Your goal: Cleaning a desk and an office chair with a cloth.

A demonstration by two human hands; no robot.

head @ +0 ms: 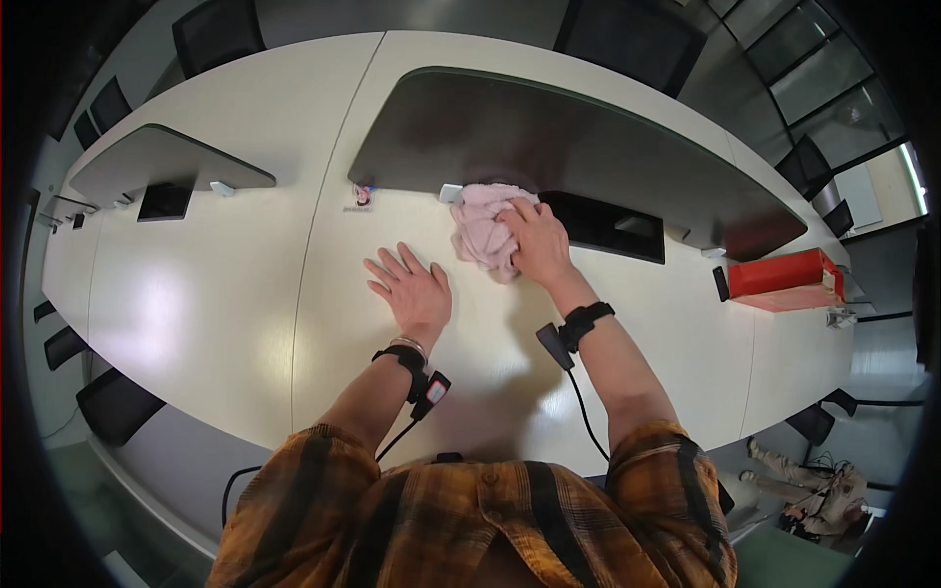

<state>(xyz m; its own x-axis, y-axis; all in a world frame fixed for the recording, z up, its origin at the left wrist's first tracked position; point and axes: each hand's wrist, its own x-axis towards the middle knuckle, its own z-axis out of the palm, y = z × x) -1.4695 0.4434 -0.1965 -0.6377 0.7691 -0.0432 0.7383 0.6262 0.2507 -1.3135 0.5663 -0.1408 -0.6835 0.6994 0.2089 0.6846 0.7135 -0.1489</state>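
Note:
On the long white table (367,323), my left hand (415,290) lies palm down with its fingers spread and nothing in it. A crumpled pink cloth (481,228) is under my right hand (539,239), whose fingers press and grip its right side. The cloth lies on the tabletop against the foot of a dark divider panel (573,147), beside a small white bracket (451,193). Its far edge reaches the dark opening at the panel's base. Both wrists wear black straps with cabled devices.
A black rectangular panel (614,228) lies right of the cloth. A small photo card (362,197) is left of it. Farther right stand a red box (786,281) and a small black object (720,284). Another divider (165,158) is at left. Chairs surround the table; a person (823,492) is at lower right.

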